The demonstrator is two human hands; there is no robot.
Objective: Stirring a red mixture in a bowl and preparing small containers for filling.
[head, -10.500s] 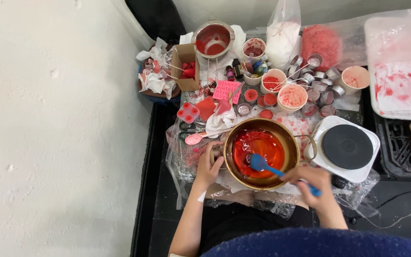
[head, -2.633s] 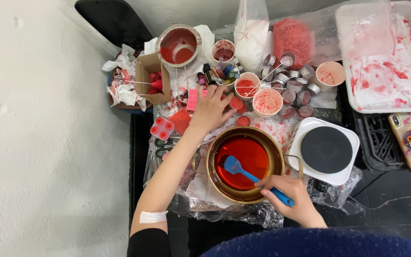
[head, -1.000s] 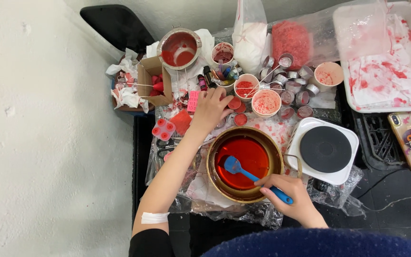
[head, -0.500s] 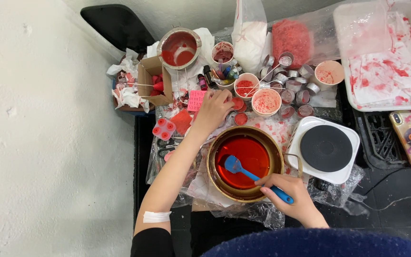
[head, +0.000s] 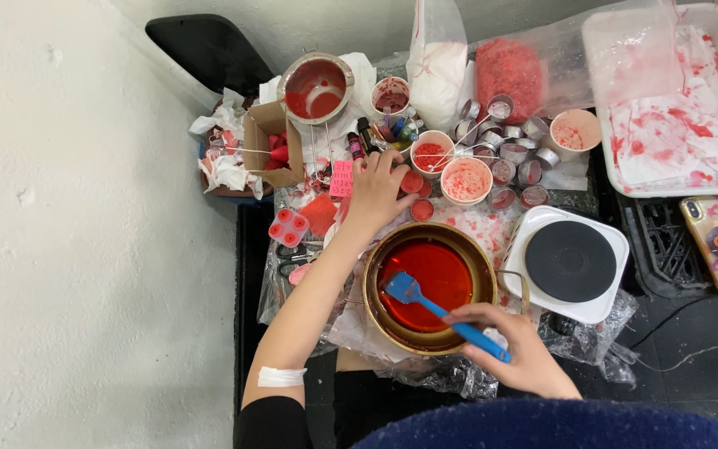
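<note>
Our right hand [head: 518, 353] grips the light, stiff blue brush [head: 442, 312] by its handle, while our left hand [head: 373, 189] lies loose over small red wax cups [head: 413, 183].

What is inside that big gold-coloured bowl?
The bowl holds red liquid with the head of a blue brush dipped in it, held by the right hand. The liquid hides the bottom.

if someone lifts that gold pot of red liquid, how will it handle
The gold pot looks well filled with red liquid, so it is probably heavy and apt to slosh if tilted. Its wide, low shape suggests it rarely tips. The blue spatula inside may shift.
</note>
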